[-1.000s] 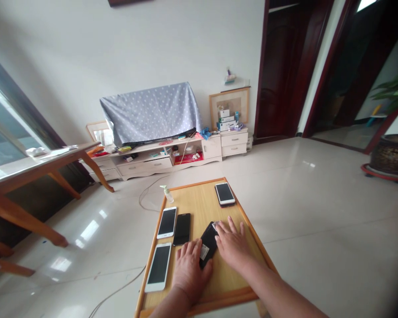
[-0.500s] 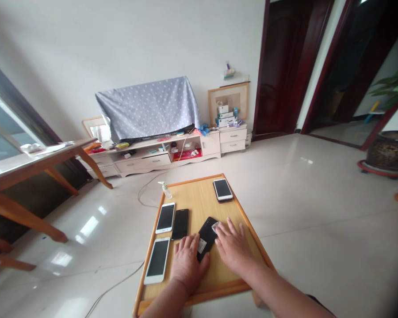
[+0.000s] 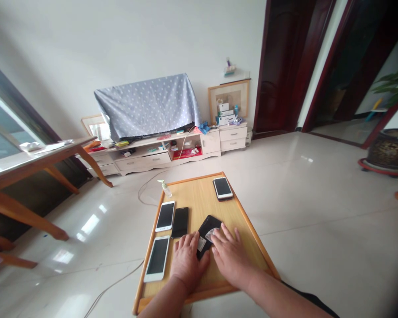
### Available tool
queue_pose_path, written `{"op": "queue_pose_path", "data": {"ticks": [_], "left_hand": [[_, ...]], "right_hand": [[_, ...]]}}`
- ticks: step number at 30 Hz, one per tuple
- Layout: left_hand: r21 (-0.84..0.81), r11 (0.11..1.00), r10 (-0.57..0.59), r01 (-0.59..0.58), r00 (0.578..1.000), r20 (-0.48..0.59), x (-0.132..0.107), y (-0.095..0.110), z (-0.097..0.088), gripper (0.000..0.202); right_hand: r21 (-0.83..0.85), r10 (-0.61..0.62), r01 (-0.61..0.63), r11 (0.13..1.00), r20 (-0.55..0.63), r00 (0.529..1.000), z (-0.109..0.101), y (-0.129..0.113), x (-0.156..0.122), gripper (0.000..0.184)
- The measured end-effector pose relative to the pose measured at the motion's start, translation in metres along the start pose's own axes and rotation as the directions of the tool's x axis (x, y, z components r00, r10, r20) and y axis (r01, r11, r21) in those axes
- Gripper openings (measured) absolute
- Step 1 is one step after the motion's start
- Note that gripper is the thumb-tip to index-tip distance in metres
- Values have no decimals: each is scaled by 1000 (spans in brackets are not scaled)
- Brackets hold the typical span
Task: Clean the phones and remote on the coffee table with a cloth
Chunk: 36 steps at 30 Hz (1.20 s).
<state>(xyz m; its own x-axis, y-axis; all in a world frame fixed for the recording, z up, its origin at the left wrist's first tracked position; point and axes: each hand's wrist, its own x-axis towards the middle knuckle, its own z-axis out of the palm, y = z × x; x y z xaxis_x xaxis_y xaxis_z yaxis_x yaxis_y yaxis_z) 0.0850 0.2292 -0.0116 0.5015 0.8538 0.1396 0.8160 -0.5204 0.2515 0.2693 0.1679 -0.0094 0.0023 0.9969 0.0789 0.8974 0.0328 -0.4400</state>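
A black phone lies face down and slanted on the small wooden table, a pale label near its lower end. My left hand grips that lower end, fingers along the left edge and thumb on the near side. Under the fingertips of my right hand, a small whitish wipe is pressed against the phone's back; its fingers are partly spread. Left of my left hand are a large white phone, a smaller white phone and a black phone lying screen up.
A white phone rests on a darker one at the table's far right corner. At the far left corner stands a clear pump bottle. Beyond are a low cabinet, a wooden desk and a cable on the floor.
My right hand has slid the wipe down and left over the phone's back, toward the label. My left hand keeps its hold on the phone.
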Motion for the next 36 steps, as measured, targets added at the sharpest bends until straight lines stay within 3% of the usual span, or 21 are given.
{"op": "queue_pose_path", "data": {"ticks": [3, 8, 15, 21, 27, 32, 36], "left_hand": [[5, 1000, 4, -4, 1000, -2, 0, 0, 1, 60], [2, 1000, 8, -8, 1000, -5, 0, 1, 0, 61], [-1, 1000, 1, -1, 1000, -2, 0, 1, 0, 59], [-3, 1000, -2, 2, 1000, -5, 1, 1, -1, 62], [-24, 1000, -3, 3, 1000, -10, 1, 1, -2, 54], [-20, 1000, -12, 12, 1000, -1, 0, -1, 0, 63], [-34, 999, -6, 6, 1000, -7, 0, -3, 0, 61]], "right_hand": [[12, -28, 28, 1000, -1, 1000, 0, -2, 1, 45], [-30, 74, -75, 997, -36, 997, -9, 7, 15, 43], [17, -62, 62, 998, 10, 998, 0, -9, 11, 41], [-38, 94, -97, 995, -65, 993, -4, 7, 30, 43], [13, -71, 72, 997, -52, 996, 13, -8, 26, 41], [-29, 91, -94, 995, -83, 992, 5, 0, 41, 41], [-33, 33, -36, 999, -70, 997, 11, -6, 42, 43]]}}
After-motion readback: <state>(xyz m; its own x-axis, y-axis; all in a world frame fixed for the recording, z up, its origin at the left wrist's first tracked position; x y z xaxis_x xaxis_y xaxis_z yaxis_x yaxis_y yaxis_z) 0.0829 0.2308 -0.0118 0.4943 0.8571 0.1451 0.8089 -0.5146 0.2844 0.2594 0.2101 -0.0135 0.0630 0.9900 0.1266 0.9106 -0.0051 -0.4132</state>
